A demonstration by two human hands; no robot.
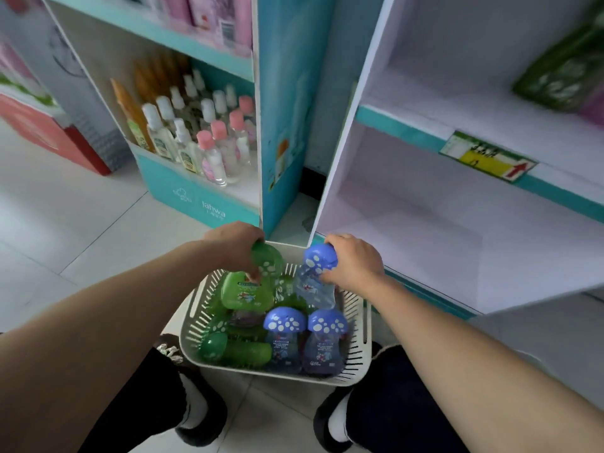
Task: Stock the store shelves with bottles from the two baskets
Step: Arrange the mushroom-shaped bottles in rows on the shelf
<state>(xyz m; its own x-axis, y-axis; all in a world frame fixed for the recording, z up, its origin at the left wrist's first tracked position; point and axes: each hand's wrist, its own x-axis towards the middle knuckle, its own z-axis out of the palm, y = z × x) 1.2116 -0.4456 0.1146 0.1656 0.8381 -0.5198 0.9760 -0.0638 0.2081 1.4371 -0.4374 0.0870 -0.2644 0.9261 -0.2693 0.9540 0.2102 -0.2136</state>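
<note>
- Head view: the left hand (pixel 233 246) is curled over the spotted cap of a green bottle (pixel 266 261), fingers wrapped round it in a firm hold, at the far left corner of the basket.
- The right hand (pixel 354 261) clasps a blue-capped bottle (pixel 318 259) at the cap and neck. The bottle's bluish clear body slants down over the far right part of the basket.
- Whether either held bottle is clear of the ones beneath it cannot be told.
- The white slotted basket (pixel 356 354) sits on the pale tiled floor (pixel 81 230), between the person's feet in black slippers (pixel 202 410) and white socks.
- Inside it, two more blue-capped bottles (pixel 284 338) stand upright side by side at the near right.
- Several green bottles lie on their sides at the left, one (pixel 242 351) along the near wall.
- To the right stands a white shelf unit (pixel 425 197) with teal front edges, its low bay just beyond the basket.
- A yellow and green price tag (pixel 487 156) with a red arrow is fixed to the edge of the shelf above.
- A green pack (pixel 562 70) rests on the upper right shelf, blurred.
- To the left, a teal cardboard display (pixel 183 191) holds rows of small clear bottles with pink caps (pixel 212 152) and with white caps, and tall orange bottles (pixel 125 106) behind them.
</note>
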